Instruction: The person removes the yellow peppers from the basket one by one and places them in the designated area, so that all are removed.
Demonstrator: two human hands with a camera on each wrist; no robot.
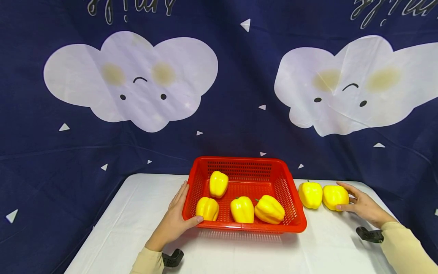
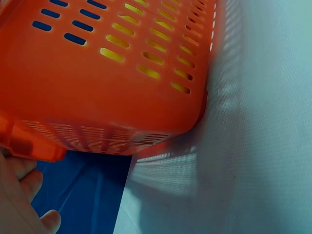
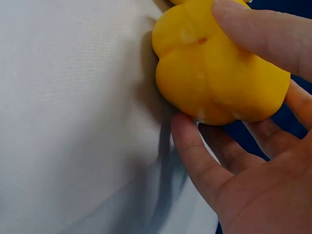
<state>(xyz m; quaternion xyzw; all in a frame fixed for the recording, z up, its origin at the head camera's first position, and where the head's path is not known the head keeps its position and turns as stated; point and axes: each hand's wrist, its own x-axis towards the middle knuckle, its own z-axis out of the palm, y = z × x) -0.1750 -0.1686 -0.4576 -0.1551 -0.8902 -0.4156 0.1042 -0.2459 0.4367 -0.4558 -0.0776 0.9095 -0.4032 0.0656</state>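
Note:
A red plastic basket [image 1: 244, 227] stands on the white table with several yellow bell peppers [image 1: 242, 210] inside. My left hand [image 1: 175, 219] rests on its near left corner, fingers straight along the left side and thumb on the front rim. In the left wrist view, some fingertips [image 2: 30, 183] show by the basket's wall [image 2: 97, 92]. Right of the basket, my right hand [image 1: 364, 205] holds a yellow bell pepper [image 1: 335, 197] between thumb and fingers. The right wrist view shows this pepper [image 3: 219, 73] close up. Another yellow bell pepper [image 1: 310, 195] sits between it and the basket.
White cloth covers the table [image 1: 239, 255]. A dark blue curtain [image 1: 239, 125] with cloud prints hangs behind it. Black straps with mounts [image 1: 369, 234] are on both wrists.

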